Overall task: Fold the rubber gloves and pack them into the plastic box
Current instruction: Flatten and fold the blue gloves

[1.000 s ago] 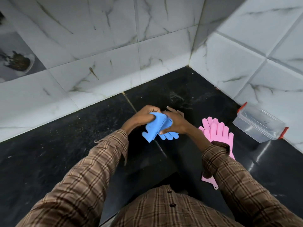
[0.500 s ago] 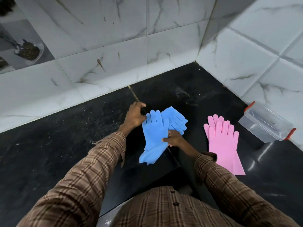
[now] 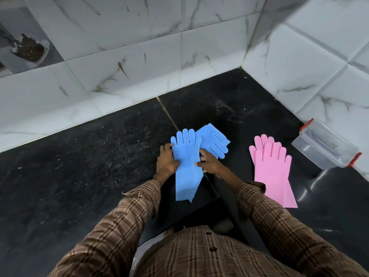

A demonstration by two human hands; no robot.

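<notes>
The blue glove (image 3: 186, 168) lies flat on the black counter (image 3: 79, 176), fingers toward the tiled wall (image 3: 119, 56), cuff toward you. Your left hand (image 3: 166, 162) presses its left edge with fingers spread, nothing clenched; your right hand (image 3: 209, 165) rests open on its right edge. A second blue glove (image 3: 214, 141) lies partly under it, angled off to the right. Farther right of the blue glove, well apart, the pink gloves (image 3: 272, 170) lie stacked flat. Beyond them sits the plastic box (image 3: 325, 146), red clips at both ends, against the side wall.
</notes>
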